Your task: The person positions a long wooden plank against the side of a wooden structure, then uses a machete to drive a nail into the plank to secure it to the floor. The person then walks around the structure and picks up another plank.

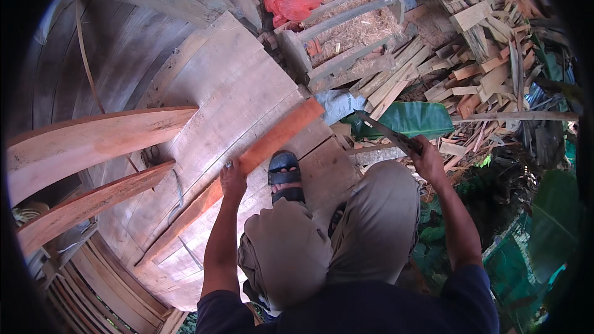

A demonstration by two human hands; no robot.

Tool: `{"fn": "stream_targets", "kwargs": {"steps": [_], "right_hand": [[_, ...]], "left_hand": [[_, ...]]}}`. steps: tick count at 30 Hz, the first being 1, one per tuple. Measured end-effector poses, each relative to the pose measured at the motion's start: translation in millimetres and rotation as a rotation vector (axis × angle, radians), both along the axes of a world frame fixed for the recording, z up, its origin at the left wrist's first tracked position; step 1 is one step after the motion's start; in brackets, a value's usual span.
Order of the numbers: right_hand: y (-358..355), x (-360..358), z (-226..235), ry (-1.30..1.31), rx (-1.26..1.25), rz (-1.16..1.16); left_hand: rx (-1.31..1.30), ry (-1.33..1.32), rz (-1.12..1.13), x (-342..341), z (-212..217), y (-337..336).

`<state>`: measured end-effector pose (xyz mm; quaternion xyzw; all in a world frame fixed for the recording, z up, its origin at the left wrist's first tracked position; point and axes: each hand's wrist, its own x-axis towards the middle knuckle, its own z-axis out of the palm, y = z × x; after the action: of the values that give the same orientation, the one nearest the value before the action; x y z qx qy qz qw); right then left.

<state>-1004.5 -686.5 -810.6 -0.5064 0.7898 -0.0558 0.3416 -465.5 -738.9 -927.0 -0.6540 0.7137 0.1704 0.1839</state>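
Observation:
A long reddish wooden plank point(281, 133) lies slantwise across the pale wooden boards point(229, 74). My left hand point(233, 179) is closed on it near its middle, fingers over the edge. Off to the right, my right hand point(427, 158) grips the end of a hand tool with a long dark blade point(390, 134). That blade points up and left, held apart from the plank and over a green leaf; whether it is a machete or a saw I cannot tell. My sandalled foot point(285, 176) stands beside the plank.
Two thick planks point(99, 142) jut in from the left. Beyond the boards sits a wooden tool tray point(352, 31) with shavings, a red plastic bag point(293, 4) near it. Wood offcuts point(489, 74) pile up at right, around a large green leaf point(414, 119).

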Motion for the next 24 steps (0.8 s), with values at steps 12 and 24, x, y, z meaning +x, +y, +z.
{"fn": "stream_targets", "kwargs": {"steps": [12,24], "right_hand": [[-5.3,-5.3,19.8,-0.175,-0.082,-0.142],[2.1,56.1,63.0,-0.303,-0.079,-0.126]], "left_hand": [[0.040,0.207,-0.041,1.5,52.4,-9.6],[0.081,0.217,-0.458,-115.4,190.6,-192.1]]}}
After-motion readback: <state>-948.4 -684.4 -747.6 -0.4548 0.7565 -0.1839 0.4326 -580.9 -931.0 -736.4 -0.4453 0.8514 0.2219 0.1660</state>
